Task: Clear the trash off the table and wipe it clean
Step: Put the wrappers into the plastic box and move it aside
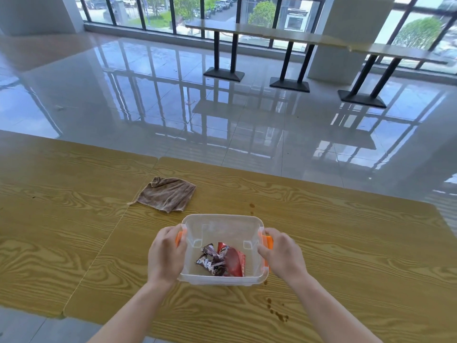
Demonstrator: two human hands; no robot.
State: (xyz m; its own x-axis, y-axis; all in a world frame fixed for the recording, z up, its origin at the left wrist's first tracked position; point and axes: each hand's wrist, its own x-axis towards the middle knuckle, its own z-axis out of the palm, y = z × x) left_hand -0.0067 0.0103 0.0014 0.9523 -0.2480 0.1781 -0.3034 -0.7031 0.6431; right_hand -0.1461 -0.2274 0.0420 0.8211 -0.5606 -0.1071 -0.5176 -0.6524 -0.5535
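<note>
A clear plastic bin (222, 225) with orange side handles sits on the wooden table (346, 243) in front of me. Crumpled snack wrappers (222, 259), one brown and one red, lie inside it. My left hand (166, 256) grips the bin's left handle and my right hand (282, 253) grips its right handle. A brown cloth (167, 193) lies flat on the table beyond the bin, to its left. Brown stains (278, 314) dot the tabletop near my right forearm, and a smaller brown spot (251, 206) lies just past the bin.
A second wooden table (49, 206) adjoins on the left with a narrow seam between them. Glossy tiled floor (173, 95) stretches beyond the far edge. A long bar table (284, 34) on black pedestals stands by the windows.
</note>
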